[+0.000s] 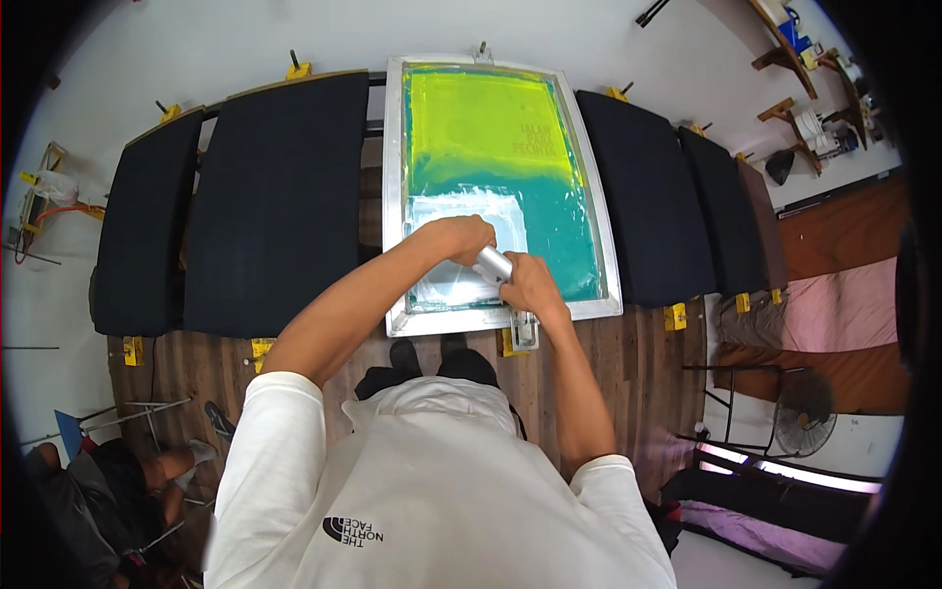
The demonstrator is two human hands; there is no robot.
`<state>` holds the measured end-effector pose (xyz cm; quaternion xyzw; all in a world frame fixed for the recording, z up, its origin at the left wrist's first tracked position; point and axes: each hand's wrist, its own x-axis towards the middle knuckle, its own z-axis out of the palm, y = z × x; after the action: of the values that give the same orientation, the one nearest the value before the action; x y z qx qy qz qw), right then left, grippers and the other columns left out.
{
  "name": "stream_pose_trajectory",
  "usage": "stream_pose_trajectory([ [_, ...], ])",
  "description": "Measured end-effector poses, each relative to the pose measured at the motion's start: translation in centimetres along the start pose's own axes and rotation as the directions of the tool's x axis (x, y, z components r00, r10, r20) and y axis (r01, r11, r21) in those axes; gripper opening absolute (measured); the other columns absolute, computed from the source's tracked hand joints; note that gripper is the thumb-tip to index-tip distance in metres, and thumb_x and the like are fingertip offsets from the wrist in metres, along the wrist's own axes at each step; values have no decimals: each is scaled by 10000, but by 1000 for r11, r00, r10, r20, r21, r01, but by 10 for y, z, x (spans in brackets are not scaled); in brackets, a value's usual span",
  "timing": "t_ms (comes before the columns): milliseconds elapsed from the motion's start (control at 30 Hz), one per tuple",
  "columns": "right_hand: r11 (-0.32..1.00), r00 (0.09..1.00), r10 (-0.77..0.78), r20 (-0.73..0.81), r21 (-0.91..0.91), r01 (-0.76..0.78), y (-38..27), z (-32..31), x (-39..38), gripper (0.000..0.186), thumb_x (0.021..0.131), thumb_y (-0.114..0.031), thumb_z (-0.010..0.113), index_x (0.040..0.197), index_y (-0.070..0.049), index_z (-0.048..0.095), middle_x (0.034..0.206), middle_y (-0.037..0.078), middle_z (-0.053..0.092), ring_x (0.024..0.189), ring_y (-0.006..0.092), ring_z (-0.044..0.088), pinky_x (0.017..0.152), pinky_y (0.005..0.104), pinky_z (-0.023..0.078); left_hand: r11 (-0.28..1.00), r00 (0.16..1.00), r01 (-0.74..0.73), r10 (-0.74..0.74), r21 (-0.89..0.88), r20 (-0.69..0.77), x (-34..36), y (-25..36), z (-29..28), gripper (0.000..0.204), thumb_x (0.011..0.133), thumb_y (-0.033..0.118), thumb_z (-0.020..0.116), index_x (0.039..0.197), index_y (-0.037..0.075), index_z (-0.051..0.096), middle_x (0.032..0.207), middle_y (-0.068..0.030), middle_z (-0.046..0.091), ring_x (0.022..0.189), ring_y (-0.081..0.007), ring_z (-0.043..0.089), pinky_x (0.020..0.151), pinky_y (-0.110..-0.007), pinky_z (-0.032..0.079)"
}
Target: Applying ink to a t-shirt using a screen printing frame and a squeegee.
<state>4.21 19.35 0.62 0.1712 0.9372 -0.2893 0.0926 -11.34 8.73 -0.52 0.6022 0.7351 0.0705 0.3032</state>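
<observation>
- White T-shirt, one, lies nearest the camera, with my two bare forearms reaching forward from its sleeves.
- Two hands of mine are at work: my left hand is closed round the upper-left end of one silver bar, and my right hand grips its lower-right end; I cannot tell what the bar's hidden lower part is like.
- One metal-framed screen lies before me, the bar over its near half; yellow-green covers its far part, teal its nearer part, with one pale, wet-looking patch around my left hand.
- Two metal clamps sit at the frame, a far clamp and a near clamp just beside my right wrist.
- Four black boards flank the screen, two on each side, and one brown board shows past the right pair.
- Six yellow brackets show along the near side.
- Two dark shoes of mine stand on the wood-plank floor.
- Around me: a white wall, one fan at right, brown and pink cloth, and one seated person at lower left.
</observation>
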Motion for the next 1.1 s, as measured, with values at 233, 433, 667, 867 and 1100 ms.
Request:
stream_pose_trajectory([
  [233,988,989,-149,-13,47,149,-1,-10,19,397,670,17,630,1061,-25,687,911,252,688,890,432,660,819,470,524,994,976,102,-110,-51,-189,-38,10,1,302,674,21,695,971,69,723,860,-183,717,851,-356,700,771,-428,563],
  [433,909,895,-414,-167,-120,398,4,12,29,535,653,63,646,1166,-88,649,1066,166,646,995,378,621,849,468,520,983,689,164,-174,-83,-704,-48,18,56,392,678,-97,613,1056,-6,660,983,-211,682,957,-386,646,924,-440,500],
  [667,938,927,-343,-151,-98,331,18,39,-20,654,631,78,707,1247,-115,604,1291,159,559,1236,330,519,944,466,424,970,688,193,-243,-150,-683,-61,53,115,537,786,-92,531,1313,4,571,1314,-249,564,1234,-401,536,1088,-476,393],
  [867,936,940,-342,-23,-95,338,8,-1,-7,550,650,54,711,1171,-109,647,1153,135,617,1101,331,586,879,478,453,948,727,160,-302,-276,-616,-59,52,78,547,707,-139,555,1235,-9,619,1211,-257,626,1138,-407,590,1023,-462,447],
  [1100,932,952,-300,68,-192,307,5,-6,69,375,700,-1,688,1062,-98,675,1010,176,637,971,371,627,790,471,529,880,742,189,-418,-435,-524,-40,13,34,457,686,-124,572,1119,-16,671,1063,-240,676,998,-411,643,910,-453,504],
])
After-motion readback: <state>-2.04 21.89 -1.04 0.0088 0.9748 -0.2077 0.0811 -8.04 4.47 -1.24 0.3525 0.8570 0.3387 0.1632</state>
